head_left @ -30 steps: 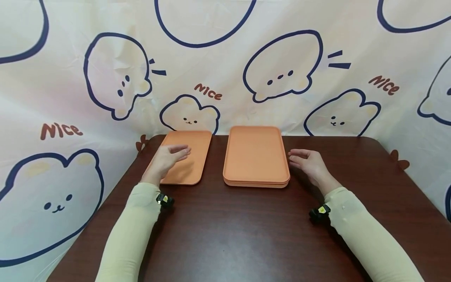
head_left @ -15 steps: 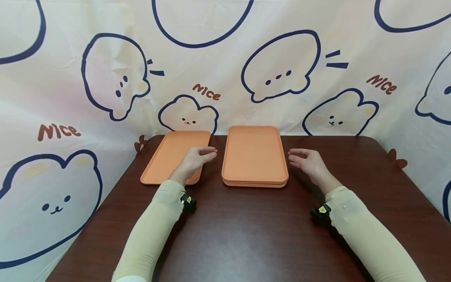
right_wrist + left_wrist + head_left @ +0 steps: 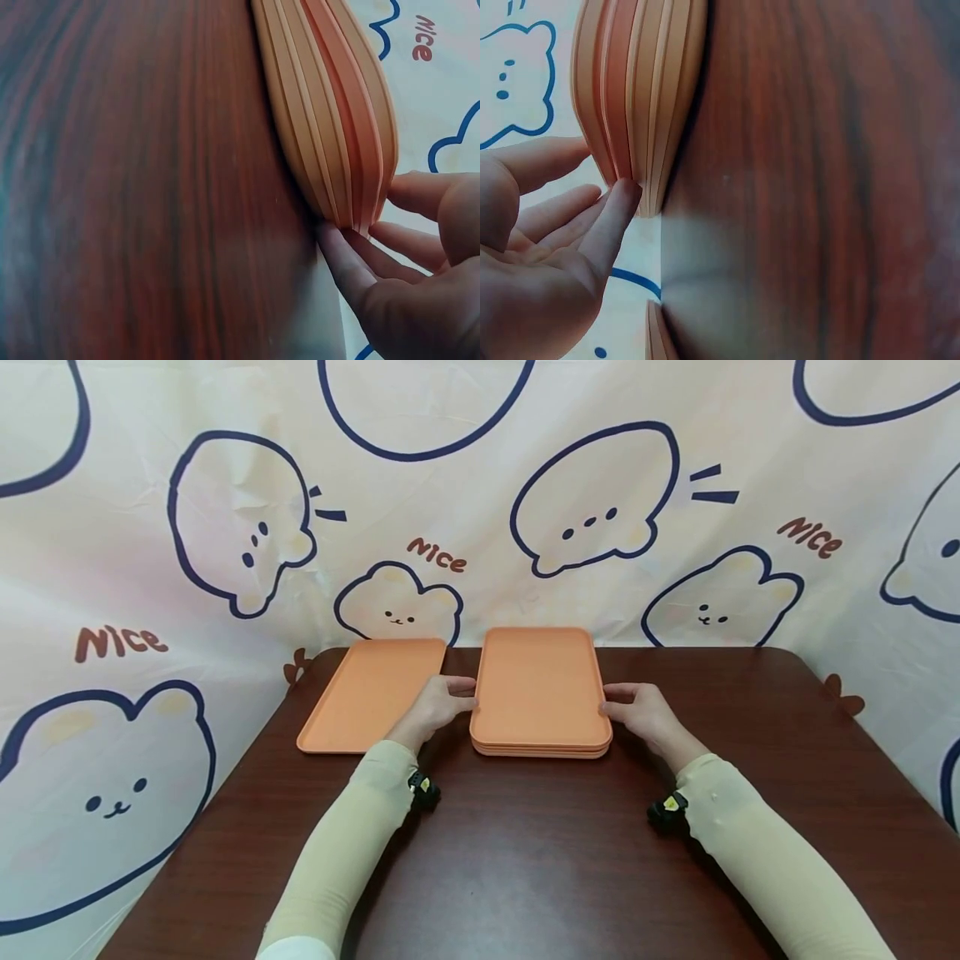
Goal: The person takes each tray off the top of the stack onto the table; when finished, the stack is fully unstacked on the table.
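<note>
2 hands, 2 lots of trays, 1 table. The tray stack [image 3: 540, 689] sits near the far edge of the dark brown table [image 3: 517, 852], b/w the hands; looks like approx. 4 trays going by the edge bands in the wrist views, tho the lower rims run too close to be sure. To its L, w/ a strip of bare wood b/w them, lies the flat tray [image 3: 360, 702]; can't tell if it's 1 or more.

Stack trays are light orange, rectangular w/ rounded corners, shallow w/ a low raised rim, plain matte surface. Lined up neatly, edges more or less flush; 2nd band from the top is redder than the rest. Flat tray = same orange, same shape.

L hand [image 3: 437, 703] has its fingers extended, only slightly bent, tips touching the stack's L side; its forearm passes over the flat tray's near R corner. R hand [image 3: 648, 717] mirrors it: fingers mostly straight, tips on the stack's R side, 1 down by the lowest rim.

2 pale yellow sleeves, 1 black device per wrist. Behind: white cloth [image 3: 495, 597] w/ navy-outlined bears, plus 3 brown "Nice" prints in head view.
</note>
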The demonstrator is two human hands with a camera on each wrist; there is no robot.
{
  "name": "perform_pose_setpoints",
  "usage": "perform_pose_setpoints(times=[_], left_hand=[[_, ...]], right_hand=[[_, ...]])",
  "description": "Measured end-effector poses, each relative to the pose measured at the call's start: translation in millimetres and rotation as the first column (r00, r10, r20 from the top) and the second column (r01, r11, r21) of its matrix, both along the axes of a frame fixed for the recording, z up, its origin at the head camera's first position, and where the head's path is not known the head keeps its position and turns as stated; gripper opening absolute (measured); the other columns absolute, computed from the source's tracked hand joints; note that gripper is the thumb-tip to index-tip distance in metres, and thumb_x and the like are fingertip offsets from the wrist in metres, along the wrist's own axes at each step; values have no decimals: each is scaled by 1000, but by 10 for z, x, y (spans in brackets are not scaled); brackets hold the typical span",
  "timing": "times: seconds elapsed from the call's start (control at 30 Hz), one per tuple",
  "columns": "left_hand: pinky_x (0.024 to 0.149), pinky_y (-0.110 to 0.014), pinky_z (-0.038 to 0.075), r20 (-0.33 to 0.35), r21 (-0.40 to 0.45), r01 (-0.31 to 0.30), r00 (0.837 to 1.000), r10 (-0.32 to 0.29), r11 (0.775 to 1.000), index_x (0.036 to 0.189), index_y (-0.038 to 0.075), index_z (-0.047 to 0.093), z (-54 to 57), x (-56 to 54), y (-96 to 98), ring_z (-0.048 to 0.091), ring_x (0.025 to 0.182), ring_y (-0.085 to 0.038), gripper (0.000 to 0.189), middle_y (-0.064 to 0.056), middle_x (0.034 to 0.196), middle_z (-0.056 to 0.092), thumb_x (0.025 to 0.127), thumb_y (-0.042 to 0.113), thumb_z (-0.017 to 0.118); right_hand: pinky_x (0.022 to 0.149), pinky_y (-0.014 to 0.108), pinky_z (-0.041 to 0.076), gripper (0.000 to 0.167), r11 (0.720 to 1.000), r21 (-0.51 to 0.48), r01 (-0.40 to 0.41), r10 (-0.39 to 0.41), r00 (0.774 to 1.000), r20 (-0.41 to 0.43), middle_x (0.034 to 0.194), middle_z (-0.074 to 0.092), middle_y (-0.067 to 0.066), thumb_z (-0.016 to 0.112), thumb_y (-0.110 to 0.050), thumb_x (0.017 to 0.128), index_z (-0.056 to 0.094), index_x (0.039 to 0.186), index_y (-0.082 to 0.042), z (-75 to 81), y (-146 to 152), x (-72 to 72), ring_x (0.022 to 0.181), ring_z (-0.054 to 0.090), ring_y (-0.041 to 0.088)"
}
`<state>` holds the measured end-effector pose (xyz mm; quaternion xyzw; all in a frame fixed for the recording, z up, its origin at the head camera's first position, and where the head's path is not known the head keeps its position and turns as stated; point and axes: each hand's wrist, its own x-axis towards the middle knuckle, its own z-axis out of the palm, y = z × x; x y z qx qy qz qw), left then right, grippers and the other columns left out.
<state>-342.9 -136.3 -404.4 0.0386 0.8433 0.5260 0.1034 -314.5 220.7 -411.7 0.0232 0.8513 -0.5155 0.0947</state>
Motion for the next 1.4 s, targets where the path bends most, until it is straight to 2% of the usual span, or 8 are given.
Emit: perform_pose_setpoints(times=[0.13,0.27,0.53,0.73,0.9,1.0,1.2,1.4], left_hand=[[120,-49,50,-1,-5,2,1000,-2,1000,150,2,62,23,-6,-12,64,139,-34,50,-20,149,66,102,6,72],[120,-49,50,0,-22,-3,1000,3,1000,150,2,63,40,0,-48,63,140,-34,48,-20,149,67,102,6,72],[127,-51,41,66,-49,-48,996,52,998,153,6,60,52,26,-206,53,150,-33,48,-14,154,63,105,10,68],[123,-50,46,38,-97,-34,999,38,995,153,2,59,55,15,-375,53,149,-34,46,-19,153,62,107,9,63],[120,-49,50,-18,-102,-38,999,36,994,150,-3,60,61,10,-493,57,146,-37,45,-24,152,62,105,3,63],[119,-49,50,-39,-83,-51,998,48,995,149,-5,60,55,5,-560,58,144,-38,45,-26,151,63,106,2,63],[119,-51,50,-66,-51,-68,996,65,996,148,-5,62,11,5,-675,57,144,-39,44,-26,151,63,105,2,63],[122,-50,46,-8,-6,-47,999,47,999,150,-5,59,-19,20,-753,51,149,-36,47,-26,156,58,105,6,60]], right_hand=[[124,53,44,54,1000,10,11,-11,1000,1,161,51,25,64,-14,107,52,158,1,17,-38,-10,149,46,36],[123,53,45,53,1000,14,1,-1,1000,-10,159,54,25,64,-12,105,54,156,2,18,-91,-25,148,48,36],[122,51,47,51,1000,-2,5,-5,1000,3,158,56,23,64,-11,106,56,155,-1,-12,-281,-53,144,51,34],[110,41,54,50,1000,-26,3,-3,1000,-6,155,59,21,65,-12,105,59,154,-1,-33,-468,-73,133,59,29],[114,43,52,50,998,-55,10,-12,1000,-22,155,60,20,64,-10,104,60,152,-1,-41,-625,-88,135,58,27],[115,44,51,49,997,-71,23,-25,999,-32,155,60,20,64,-9,103,60,152,0,-38,-717,-86,136,58,28],[106,40,55,48,992,-107,70,-76,996,-56,152,62,22,65,-8,101,63,148,2,-53,-876,-87,131,62,29],[101,41,59,43,979,-115,168,-175,983,-58,151,62,21,68,-5,99,69,141,2,-42,-1007,-106,131,64,31]])
